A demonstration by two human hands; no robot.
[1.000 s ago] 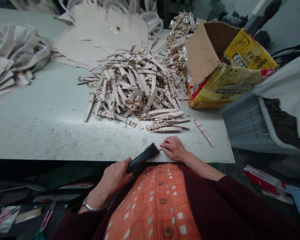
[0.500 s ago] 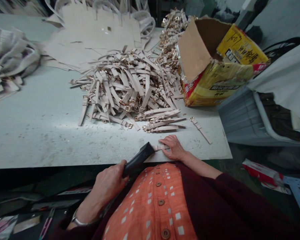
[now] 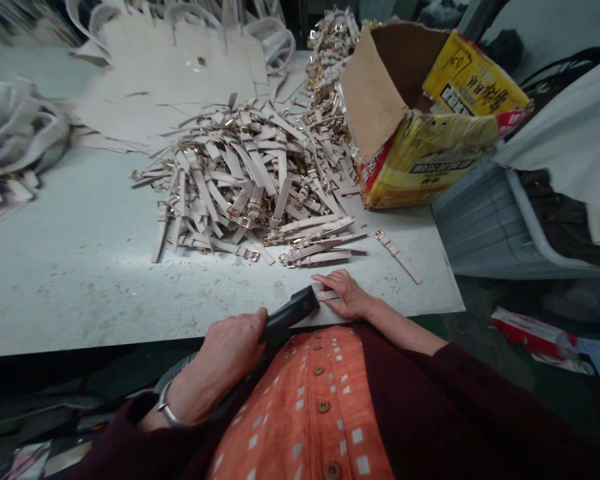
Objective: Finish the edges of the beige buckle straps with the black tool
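My left hand point(image 3: 233, 350) is wrapped round the handle of a black nozzle-like tool point(image 3: 290, 315), whose wide head points right. At the table's front edge my right hand point(image 3: 347, 295) pinches a short beige buckle strap point(image 3: 327, 295). The tool's head meets the strap's left part and hides that end. Just beyond my right hand lies a small stack of similar straps point(image 3: 325, 241). One single strap point(image 3: 397, 257) with a gold buckle rests apart on the right.
A large heap of beige buckle straps point(image 3: 245, 170) covers the table's middle. An open yellow carton point(image 3: 430, 157) stands at the back right, above a grey bin point(image 3: 480, 227). Flat beige panels point(image 3: 180, 60) lie behind, and a bundle of pale handles point(image 3: 25, 133) at left.
My left hand has moved right and slightly up with the black tool, so its head now covers more of the strap. My right hand keeps its hold on the strap.
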